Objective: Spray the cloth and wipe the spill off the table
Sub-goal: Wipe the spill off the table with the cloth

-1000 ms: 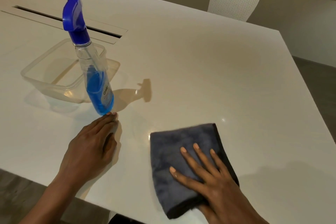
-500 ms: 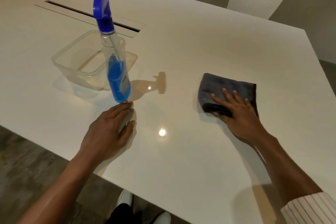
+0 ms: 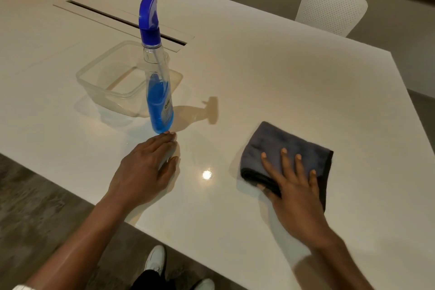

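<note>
The right hand (image 3: 295, 192) lies flat, fingers spread, pressing the folded cloth (image 3: 282, 146) to the table (image 3: 270, 73) — well right of the spray bottle (image 3: 157, 92). The left hand (image 3: 146, 169) rests open, grasping nothing, its fingertips just beside the bottle's base — the nearer hand to it.

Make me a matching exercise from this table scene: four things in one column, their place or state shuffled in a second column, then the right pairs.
Things
1. spray bottle
2. cloth
3. plastic container
4. left hand

Places or states
A. flat on the table, fingertips by the bottle's base
B. clear, behind the bottle
C. upright, blue liquid inside
D. folded, under the right hand

Pairs: 1-C, 2-D, 3-B, 4-A
</note>
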Demonstrator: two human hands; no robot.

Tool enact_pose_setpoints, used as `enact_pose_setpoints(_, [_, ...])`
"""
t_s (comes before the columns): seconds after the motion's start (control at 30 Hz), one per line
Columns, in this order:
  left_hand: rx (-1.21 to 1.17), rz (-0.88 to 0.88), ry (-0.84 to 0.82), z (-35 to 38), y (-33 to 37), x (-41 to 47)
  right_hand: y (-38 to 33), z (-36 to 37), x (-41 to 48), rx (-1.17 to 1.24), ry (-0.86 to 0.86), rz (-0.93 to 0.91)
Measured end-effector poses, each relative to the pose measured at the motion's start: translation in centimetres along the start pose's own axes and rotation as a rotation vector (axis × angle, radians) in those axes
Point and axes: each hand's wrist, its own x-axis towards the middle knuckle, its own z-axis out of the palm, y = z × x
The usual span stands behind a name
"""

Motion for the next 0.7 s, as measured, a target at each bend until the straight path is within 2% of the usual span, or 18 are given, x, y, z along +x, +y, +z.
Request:
enact_pose_setpoints(0.2, [-0.010,-0.032,0.001,0.1,0.0,0.0,-6.3,-0.3,-5.7,-0.047,-0.138,-0.220])
enact_pose_setpoints(0.33, [-0.035,-0.041,0.004,-0.2,0.3,-0.1,-7.5,-1.2,-7.9,-0.023,-0.236,-0.312])
enact_pose_setpoints(0.43, [-0.066,-0.021,0.006,-0.7,0.4,-0.2,-7.6,-2.3,-8.1,0.261,-0.248,-0.300])
enact_pose_setpoints(0.5, [-0.110,-0.030,-0.010,-1.1,0.5,-0.3,-8.7,-3.5,-8.3,0.509,-0.194,-0.263])
enact_pose_setpoints(0.6, [-0.222,-0.068,-0.061,-1.5,0.1,-0.3,-10.6,-5.8,-8.8,0.983,-0.202,-0.058])
enact_pose_setpoints(0.7, [-0.473,-0.160,-0.083,-2.5,-0.1,-0.6,-12.3,-6.8,-8.5,1.146,-0.155,0.055])
